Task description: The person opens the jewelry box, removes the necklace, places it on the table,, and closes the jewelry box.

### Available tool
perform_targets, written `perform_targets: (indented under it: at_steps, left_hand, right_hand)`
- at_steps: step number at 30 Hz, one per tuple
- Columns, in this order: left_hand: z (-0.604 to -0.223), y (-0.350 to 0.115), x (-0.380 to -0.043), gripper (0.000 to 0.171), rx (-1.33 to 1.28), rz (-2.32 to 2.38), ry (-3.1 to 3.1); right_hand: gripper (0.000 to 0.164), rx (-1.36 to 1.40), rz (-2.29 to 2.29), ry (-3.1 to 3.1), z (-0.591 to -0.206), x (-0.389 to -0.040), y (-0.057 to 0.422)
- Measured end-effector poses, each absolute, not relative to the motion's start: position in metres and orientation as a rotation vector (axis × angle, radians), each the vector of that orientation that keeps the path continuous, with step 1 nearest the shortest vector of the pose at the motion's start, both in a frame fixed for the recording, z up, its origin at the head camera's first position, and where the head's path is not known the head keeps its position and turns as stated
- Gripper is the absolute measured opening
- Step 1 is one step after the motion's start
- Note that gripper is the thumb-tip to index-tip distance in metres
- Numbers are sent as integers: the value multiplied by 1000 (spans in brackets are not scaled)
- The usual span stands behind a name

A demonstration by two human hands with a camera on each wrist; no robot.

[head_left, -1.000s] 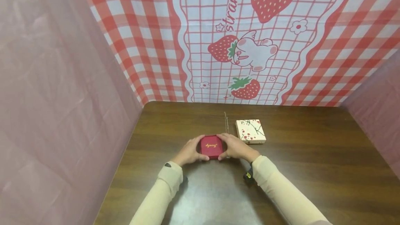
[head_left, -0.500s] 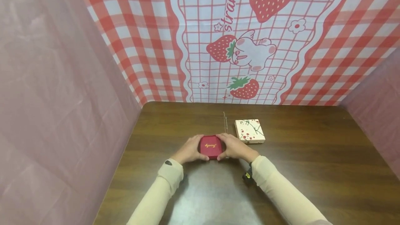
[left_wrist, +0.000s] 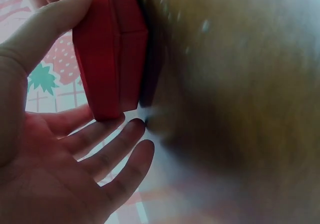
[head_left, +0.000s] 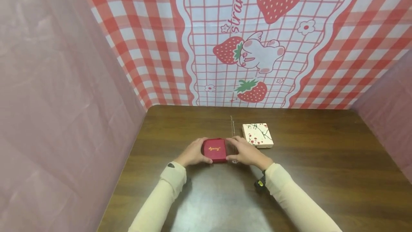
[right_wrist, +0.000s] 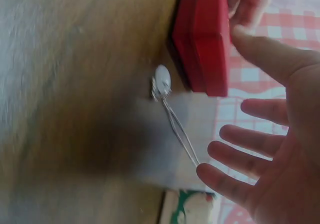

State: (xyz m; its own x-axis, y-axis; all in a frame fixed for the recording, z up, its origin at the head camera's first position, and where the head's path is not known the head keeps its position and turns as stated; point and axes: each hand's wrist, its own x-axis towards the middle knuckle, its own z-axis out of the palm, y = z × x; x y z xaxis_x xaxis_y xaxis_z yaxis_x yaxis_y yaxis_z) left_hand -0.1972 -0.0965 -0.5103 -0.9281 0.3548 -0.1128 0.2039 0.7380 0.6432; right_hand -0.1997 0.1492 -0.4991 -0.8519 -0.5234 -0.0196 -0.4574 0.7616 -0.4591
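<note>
Rightward goes the right hand [head_left: 248, 151], fingers spread beside the red box [head_left: 215, 152], which the left hand [head_left: 191, 154] pinches.

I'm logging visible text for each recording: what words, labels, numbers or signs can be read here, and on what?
"strawbe", sideways on the checked cloth, cut off by the top edge.
Gold lettering on the red box, upside down: possibly "Jewelry", too small to be sure.
No numbers can be read.
</note>
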Motion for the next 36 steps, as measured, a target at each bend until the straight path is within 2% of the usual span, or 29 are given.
perform_targets:
  at_steps: [12, 36]
  left_hand:
    - [-511, -121, -214, 98, 368, 873, 2732]
    - [-503, -132, -272, 96, 369, 880, 2661]
  right_hand:
    - [58, -898, -687, 2903, -483, -200, 169]
    - [48, -888, -743, 2943, -478, -206, 193]
